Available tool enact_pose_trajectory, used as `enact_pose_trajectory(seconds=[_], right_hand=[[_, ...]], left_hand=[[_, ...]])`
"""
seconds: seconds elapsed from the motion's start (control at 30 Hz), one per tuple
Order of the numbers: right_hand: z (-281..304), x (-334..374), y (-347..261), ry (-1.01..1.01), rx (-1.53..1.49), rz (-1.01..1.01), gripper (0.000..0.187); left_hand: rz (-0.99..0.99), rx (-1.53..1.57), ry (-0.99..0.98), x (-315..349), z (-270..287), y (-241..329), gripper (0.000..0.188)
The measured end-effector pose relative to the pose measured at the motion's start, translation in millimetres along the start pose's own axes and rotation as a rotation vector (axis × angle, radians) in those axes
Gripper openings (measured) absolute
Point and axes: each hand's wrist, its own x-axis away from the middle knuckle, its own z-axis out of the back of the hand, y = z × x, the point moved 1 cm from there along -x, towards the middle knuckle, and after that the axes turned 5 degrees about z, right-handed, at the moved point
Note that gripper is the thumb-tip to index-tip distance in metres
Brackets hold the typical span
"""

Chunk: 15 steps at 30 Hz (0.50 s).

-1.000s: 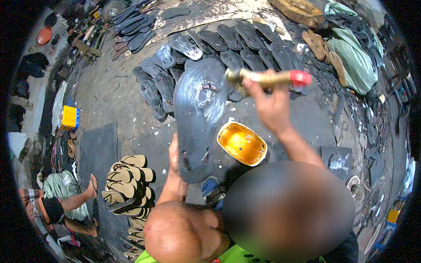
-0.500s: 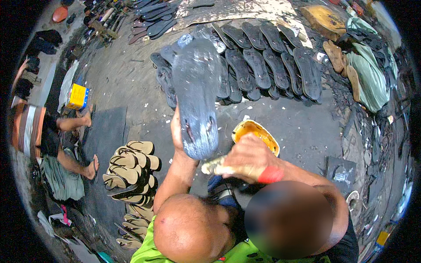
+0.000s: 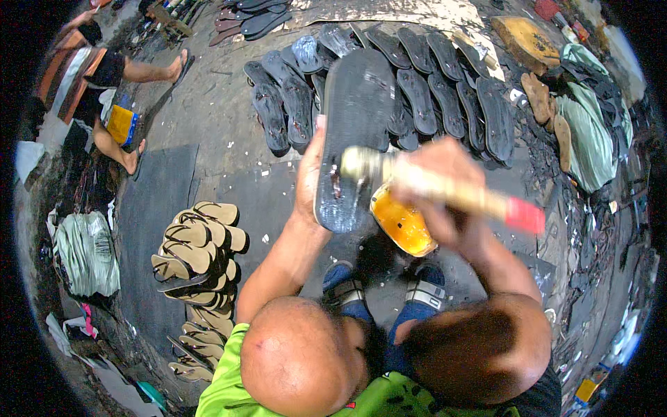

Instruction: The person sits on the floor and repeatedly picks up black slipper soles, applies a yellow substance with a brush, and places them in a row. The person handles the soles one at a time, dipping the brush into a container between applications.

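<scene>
Head view, L hand (image 3: 310,177) gripping sole (image 3: 354,132), R hand (image 3: 445,187) clutching brush (image 3: 431,186) against it

Grey workshop floor (image 3: 208,118) beneath me: black soles (image 3: 445,90) fanned beyond the yellow bowl (image 3: 403,222), tan sandals (image 3: 198,243) stacked to its left.

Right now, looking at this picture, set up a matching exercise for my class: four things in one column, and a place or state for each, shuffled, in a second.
Things:
1. dark sole
2. brush
3. yellow bowl
4. tan sandals

Places or states:
A. stacked in a pile on the ground, left of the person
B. held up on edge by the left hand
C. on the ground, in front of the person's feet
D. in the grip of the right hand, bristles at the sole

Pairs: 1-B, 2-D, 3-C, 4-A
</scene>
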Motion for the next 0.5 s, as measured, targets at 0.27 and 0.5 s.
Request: enact_pose_trajectory(seconds=[0.27,0.5], right_hand=[[-35.7,30.4,-9.9,-0.324,-0.095,0.142,0.019],[-14.6,-17.0,35.8,0.171,0.01,-0.199,0.019]], left_hand=[[-0.072,-0.163,0.096,12.3,19.7,23.6,0.042],[-0.074,-0.324,0.12,25.6,15.1,-19.7,0.046]])
